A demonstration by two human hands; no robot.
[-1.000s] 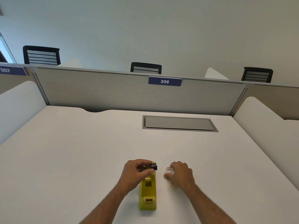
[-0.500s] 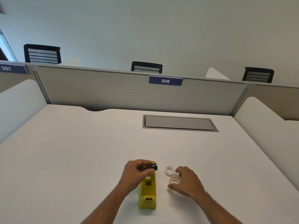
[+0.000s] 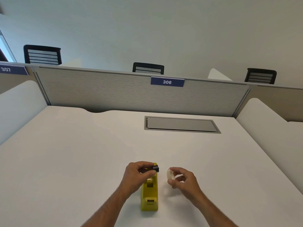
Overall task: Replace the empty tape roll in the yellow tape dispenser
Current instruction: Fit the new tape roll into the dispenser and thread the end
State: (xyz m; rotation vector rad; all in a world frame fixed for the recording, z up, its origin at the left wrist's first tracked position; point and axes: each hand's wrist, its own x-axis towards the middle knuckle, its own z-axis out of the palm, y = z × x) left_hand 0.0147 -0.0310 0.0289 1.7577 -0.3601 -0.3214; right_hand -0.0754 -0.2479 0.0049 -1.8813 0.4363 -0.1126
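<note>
The yellow tape dispenser [image 3: 149,197] stands on the white desk [image 3: 82,153], near its front edge, lengthwise toward me. Its roll slot is empty. My left hand [image 3: 137,176] hovers over the dispenser's far end and pinches a small black spindle [image 3: 155,167] between thumb and fingers. To the right of the dispenser, my right hand [image 3: 183,181] holds a white tape roll [image 3: 170,175] on edge, lifted off the desk. I see no second roll; my hand may hide it.
A grey cable-port lid [image 3: 181,124] is set into the desk further back. A grey partition [image 3: 114,94] labelled 306 closes off the far side, with white side screens left and right. Black chair backs show behind it.
My right hand set a roll down, reached for the roll beside it, and now holds one up on edge. My left hand has kept still with the spindle.
</note>
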